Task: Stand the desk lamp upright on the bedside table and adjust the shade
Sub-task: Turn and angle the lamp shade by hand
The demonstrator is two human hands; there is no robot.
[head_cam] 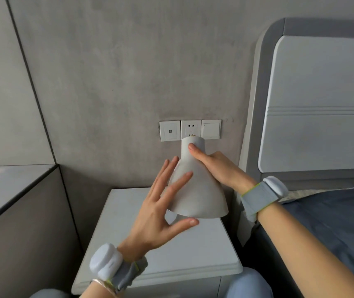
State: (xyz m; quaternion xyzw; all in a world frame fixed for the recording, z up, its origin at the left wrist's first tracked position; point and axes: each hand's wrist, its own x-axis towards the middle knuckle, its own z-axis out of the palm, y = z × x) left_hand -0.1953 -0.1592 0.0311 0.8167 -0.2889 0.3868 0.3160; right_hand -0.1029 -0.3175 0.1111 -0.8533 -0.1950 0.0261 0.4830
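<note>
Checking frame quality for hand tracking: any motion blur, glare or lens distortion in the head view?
Head view: left hand is motion-smeared at the fingers, right hand on the lamp shade is sharper; light is soft and even, no glare, only a faint shadow on the bedside table; wide-angle bending curves the headboard and wall seams.

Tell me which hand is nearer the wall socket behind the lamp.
Right. The right hand grips the neck of the lamp shade, its fingertip just below the wall socket. The left hand sits lower, open against the shade's left side near the rim.
</note>
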